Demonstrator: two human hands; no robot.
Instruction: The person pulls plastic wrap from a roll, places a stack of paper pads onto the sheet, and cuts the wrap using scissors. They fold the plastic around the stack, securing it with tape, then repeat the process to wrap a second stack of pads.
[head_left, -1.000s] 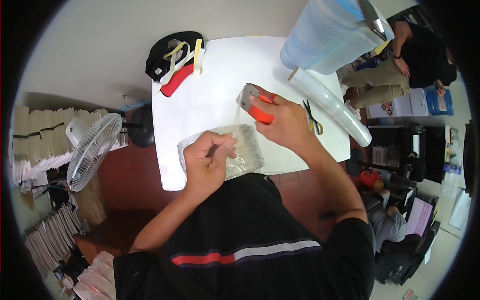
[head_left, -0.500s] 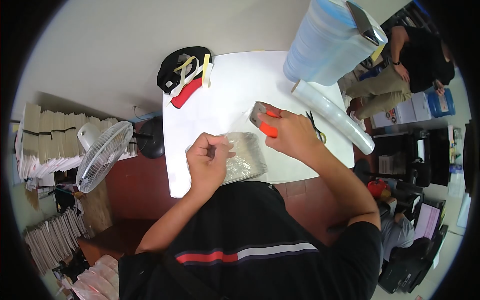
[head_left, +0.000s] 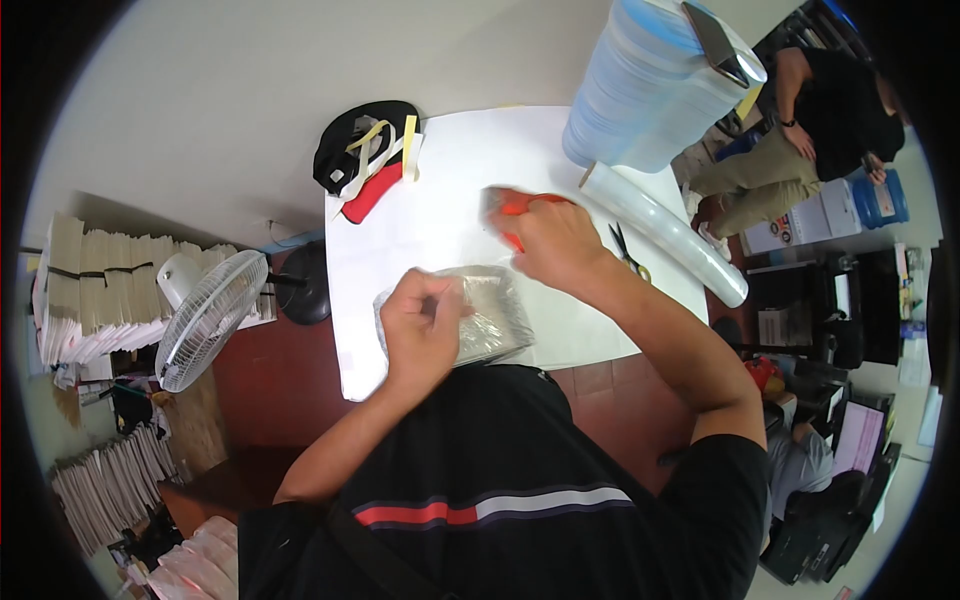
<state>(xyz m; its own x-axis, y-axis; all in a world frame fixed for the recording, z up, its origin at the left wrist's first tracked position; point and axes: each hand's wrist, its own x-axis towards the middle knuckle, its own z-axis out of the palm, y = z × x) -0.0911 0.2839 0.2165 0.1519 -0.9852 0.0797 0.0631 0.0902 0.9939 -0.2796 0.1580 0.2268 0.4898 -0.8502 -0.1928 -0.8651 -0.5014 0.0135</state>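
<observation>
Wrapped package (head_left: pixel 503 318) at near edge, open white tabletop (head_left: pixel 460 180) beyond.

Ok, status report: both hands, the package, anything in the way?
Right hand gripping orange tape dispenser, motion-blurred. Left hand curled at plastic-wrapped package, hold unclear. Scissors and film roll off to the right, apart from package.

No readable text, labels, brands, numbers or signs.

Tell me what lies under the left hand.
Beneath the left hand is the plastic-wrapped package, on the white tabletop; its right part shows. The part straight below the hand is covered and cannot be seen.
</observation>
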